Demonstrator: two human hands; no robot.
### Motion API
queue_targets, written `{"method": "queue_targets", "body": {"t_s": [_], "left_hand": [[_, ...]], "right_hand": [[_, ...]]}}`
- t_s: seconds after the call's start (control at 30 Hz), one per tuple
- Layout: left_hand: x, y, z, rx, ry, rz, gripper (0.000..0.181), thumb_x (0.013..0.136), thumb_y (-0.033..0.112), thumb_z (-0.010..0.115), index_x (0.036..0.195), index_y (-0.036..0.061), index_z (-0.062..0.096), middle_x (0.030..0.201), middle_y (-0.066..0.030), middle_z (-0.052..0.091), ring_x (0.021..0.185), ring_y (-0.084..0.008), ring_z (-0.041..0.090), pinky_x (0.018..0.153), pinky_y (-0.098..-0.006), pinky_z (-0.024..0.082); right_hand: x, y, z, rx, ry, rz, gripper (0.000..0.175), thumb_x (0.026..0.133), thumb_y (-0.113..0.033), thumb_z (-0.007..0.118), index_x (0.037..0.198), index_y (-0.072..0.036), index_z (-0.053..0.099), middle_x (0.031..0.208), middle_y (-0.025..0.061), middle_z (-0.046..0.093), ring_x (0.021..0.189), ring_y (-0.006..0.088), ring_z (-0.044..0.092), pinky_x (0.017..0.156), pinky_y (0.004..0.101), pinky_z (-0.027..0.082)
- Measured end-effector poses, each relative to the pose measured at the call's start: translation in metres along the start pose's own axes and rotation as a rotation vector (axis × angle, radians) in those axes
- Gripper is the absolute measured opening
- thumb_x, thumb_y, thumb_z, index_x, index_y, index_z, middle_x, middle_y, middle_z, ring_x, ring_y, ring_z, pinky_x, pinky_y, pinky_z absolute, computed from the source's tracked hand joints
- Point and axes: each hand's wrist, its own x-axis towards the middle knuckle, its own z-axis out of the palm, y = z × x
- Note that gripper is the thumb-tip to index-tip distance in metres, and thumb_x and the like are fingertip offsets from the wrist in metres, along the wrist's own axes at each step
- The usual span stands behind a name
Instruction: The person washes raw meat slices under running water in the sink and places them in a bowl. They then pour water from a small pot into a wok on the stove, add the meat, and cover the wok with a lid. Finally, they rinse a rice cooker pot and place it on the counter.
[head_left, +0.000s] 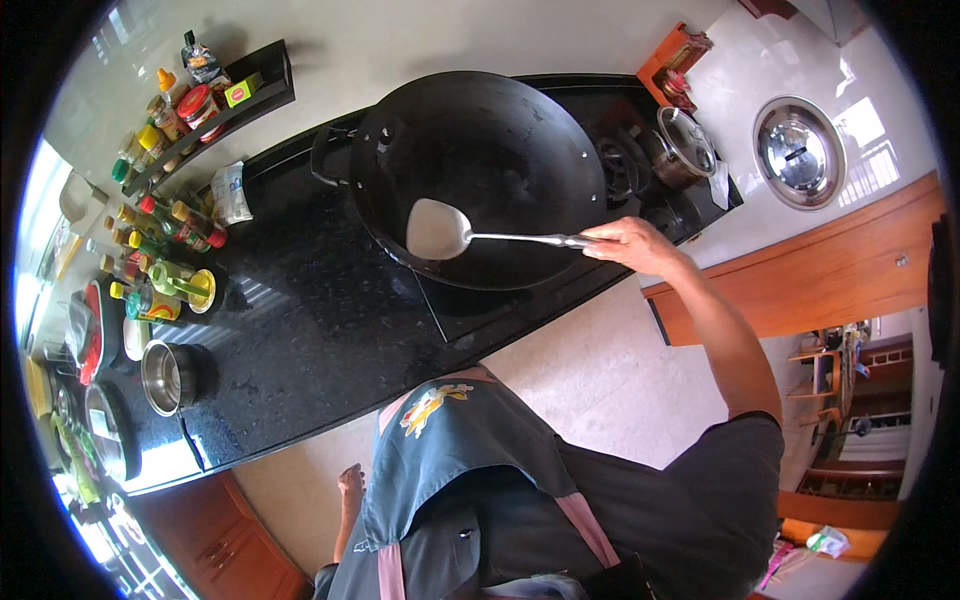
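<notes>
A large black wok with riveted loop handles sits on the hob at the counter's back. My right hand grips the handle end of a metal wok spatula, whose broad blade is over the near left part of the wok; whether it touches the wok's surface I cannot tell. The wok holds no visible food. My left hand hangs low beside my apron, its fingers curled, with nothing visible in it.
A small steel saucepan stands on the black countertop, left. Bottles crowd the left back, below a wall shelf of jars. A glass-lidded pot is right of the wok. A metal lid is against the right wall.
</notes>
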Motion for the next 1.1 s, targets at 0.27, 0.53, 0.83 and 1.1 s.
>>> {"method": "queue_targets", "body": {"t_s": [0.27,0.53,0.83,1.1], "left_hand": [[-0.004,0.013,0.005,0.003,-0.031,0.037,0.026,0.083,0.029,0.066,0.096,0.0067,0.071,0.076,-0.0037,0.063,0.061,-0.0138,0.053,0.053,-0.0327,0.043],[-0.025,0.024,-0.006,0.057,-0.122,0.194,0.031,0.082,0.028,0.068,0.101,0.0031,0.071,0.082,-0.0046,0.065,0.070,-0.0136,0.056,0.062,-0.0299,0.046],[-0.148,0.152,-0.035,0.021,-0.388,0.776,0.029,0.090,0.024,0.070,0.109,0.0020,0.069,0.094,-0.0066,0.071,0.085,-0.0128,0.064,0.079,-0.0280,0.050],[-0.278,0.342,-0.036,-0.198,-0.417,1.130,0.034,0.091,0.029,0.069,0.113,0.0033,0.068,0.103,-0.0089,0.071,0.097,-0.0154,0.064,0.090,-0.0306,0.049]], "right_hand": [[-0.043,-0.020,-0.102,-0.363,-0.043,0.228,0.030,0.083,-0.030,0.068,0.109,-0.016,0.073,0.083,0.0114,0.071,0.076,0.0220,0.067,0.074,0.0347,0.050],[0.012,-0.067,-0.092,-0.684,-0.197,0.235,0.031,0.088,-0.035,0.058,0.087,-0.006,0.071,0.089,0.0166,0.069,0.085,0.0317,0.066,0.078,0.0421,0.050],[0.087,-0.042,-0.016,0.232,-0.071,0.396,0.031,0.095,-0.027,0.059,0.121,-0.011,0.064,0.072,-0.0026,0.054,0.055,0.0053,0.045,0.043,0.0227,0.035],[0.075,-0.001,-0.055,1.278,0.304,0.099,0.023,0.089,-0.026,0.071,0.104,-0.009,0.067,0.081,0.0002,0.061,0.073,0.0119,0.061,0.074,0.0322,0.057]]}}
